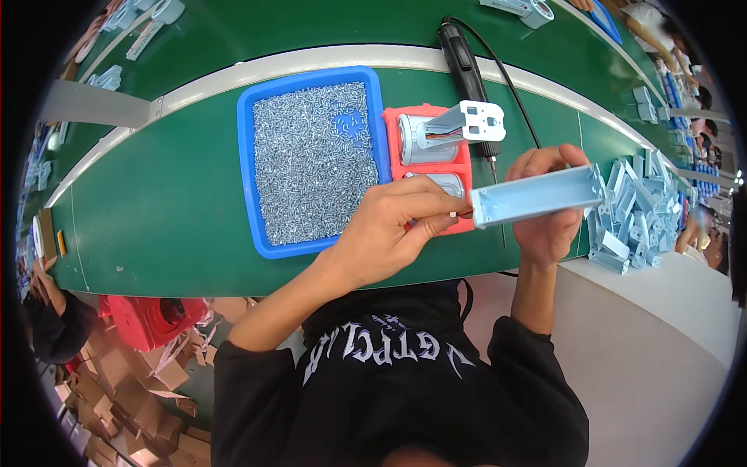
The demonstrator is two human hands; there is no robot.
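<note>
My right hand (547, 236) holds a light blue, trough-shaped plastic housing (537, 196), its hollow side toward me. The fingers of my left hand (387, 223) pinch a thin wire with a small white connector (454, 214) close to the housing's left end. Just beyond that hand is a red fixture (429, 168) with two cradles. In the far cradle sits a rounded light blue part with a long handle-like piece (476, 122) standing on it, wires showing inside. The near cradle bears another rounded part (445, 185), partly hidden by my left hand.
A blue tray (247, 167) of loose screws stands left of the fixture. Behind it lies a black electric screwdriver (464, 66) with a cord. Light blue plastic pieces (634, 206) are heaped at the right. Cardboard (132, 397) and a red stool-like object (152, 319) are below left.
</note>
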